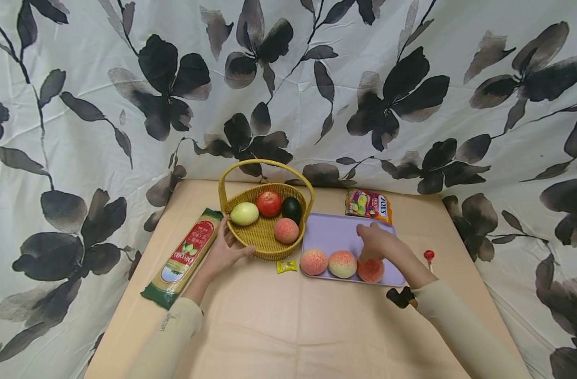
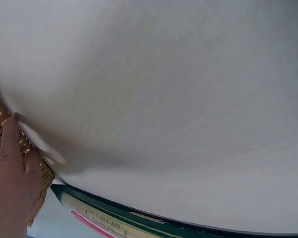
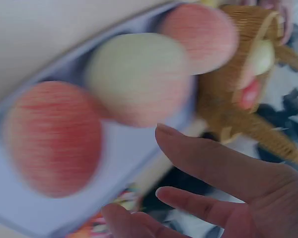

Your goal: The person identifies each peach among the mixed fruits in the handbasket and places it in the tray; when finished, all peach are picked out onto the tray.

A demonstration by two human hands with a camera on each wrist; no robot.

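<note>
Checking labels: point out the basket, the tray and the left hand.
basket (image 1: pixel 262 239), head view, woven front wall.
tray (image 1: pixel 333 234), head view, bare floor.
left hand (image 1: pixel 224 250), head view, back of the hand.

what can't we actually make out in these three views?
- Head view: whether the right hand touches the rightmost peach; the hand covers its top.
- Right wrist view: the peaches and basket are motion-blurred; the tray is cut by the frame edge.
- Left wrist view: tablecloth fills the frame; only a sliver of basket and of the pasta packet shows, its label cut off.
- Head view: the yellow candy print is too small.
</note>
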